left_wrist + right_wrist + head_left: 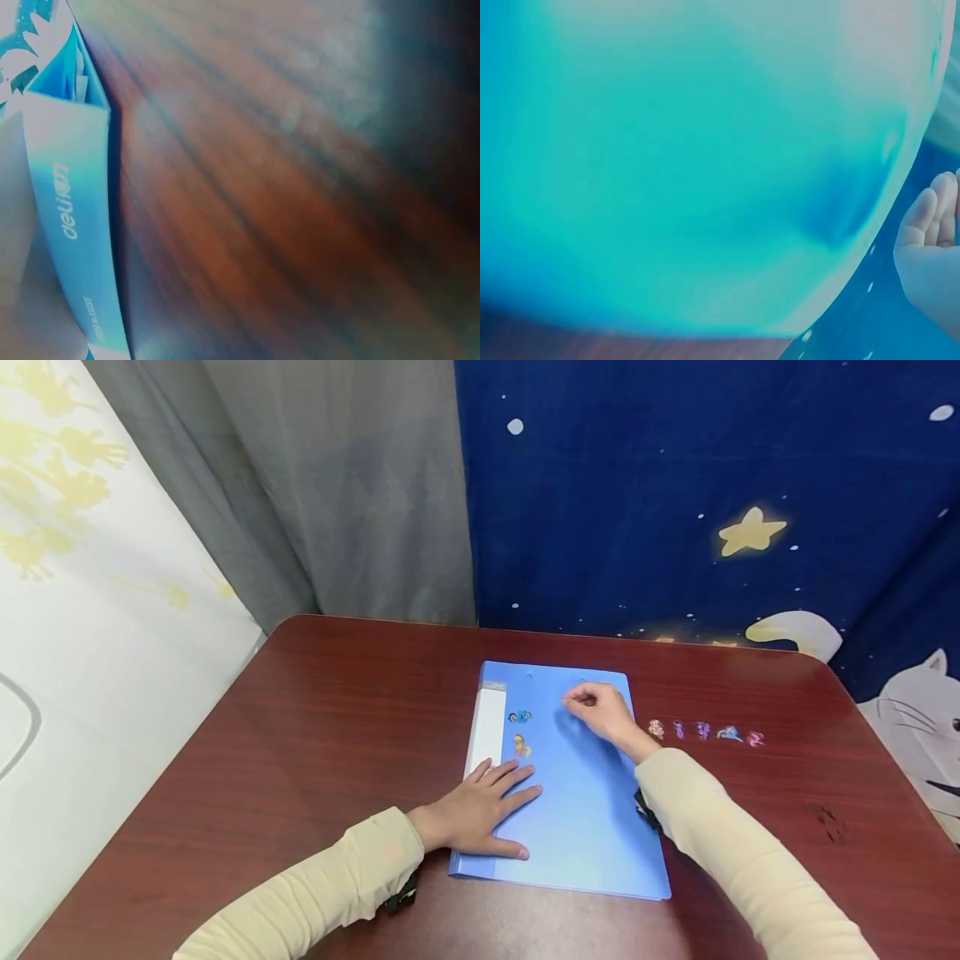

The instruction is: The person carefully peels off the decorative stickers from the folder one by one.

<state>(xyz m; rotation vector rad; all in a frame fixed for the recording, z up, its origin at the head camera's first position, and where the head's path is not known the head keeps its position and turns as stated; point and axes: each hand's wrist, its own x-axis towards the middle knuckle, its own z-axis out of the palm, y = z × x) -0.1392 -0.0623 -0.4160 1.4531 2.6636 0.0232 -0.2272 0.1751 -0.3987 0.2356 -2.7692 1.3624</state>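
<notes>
Currently, two stickers (522, 745) are sitting on the blue folder (577, 835), five others (702, 730) seemingly waiting right of it on the table (337, 710); left hand (477, 812) is lying spread on it, right hand (606, 712) hovering, grasp unclear.

The folder (577, 852) is blue; the table (360, 718) streaked reddish-brown; the sleeves (723, 835) cream; one curtain (622, 485) navy, star-patterned.

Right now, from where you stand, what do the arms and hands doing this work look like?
They're a person's. The left sleeve and right sleeve are plain cream and long. The left hand and right hand wear no gloves. Something black shows under the left cuff and something black under the right; I can't tell what these are.
</notes>
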